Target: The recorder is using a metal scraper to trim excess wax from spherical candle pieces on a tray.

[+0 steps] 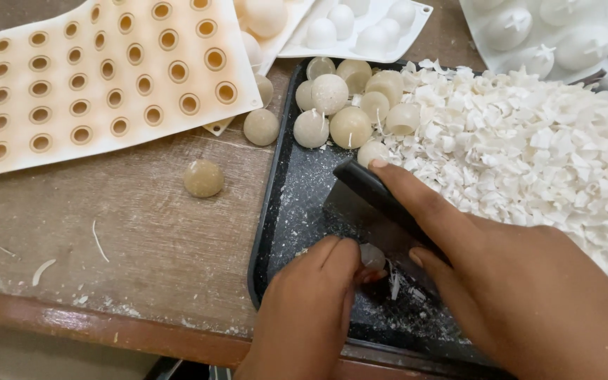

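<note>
My left hand (311,309) pinches a small pale wax ball (372,255) against the dark tray (283,204) near its front edge. My right hand (501,274) grips a black-handled scraper blade (360,200), its metal edge resting beside the ball. Thin white shavings lie under the blade. A cluster of several beige wax balls (350,98) sits at the tray's far end, and a big heap of white wax flakes (529,155) fills its right side.
A cream silicone mould with rows of round holes (100,77) lies at the far left on the wooden table (142,239). Two loose balls (203,177) rest beside it. White moulds (360,32) holding white spheres stand at the back.
</note>
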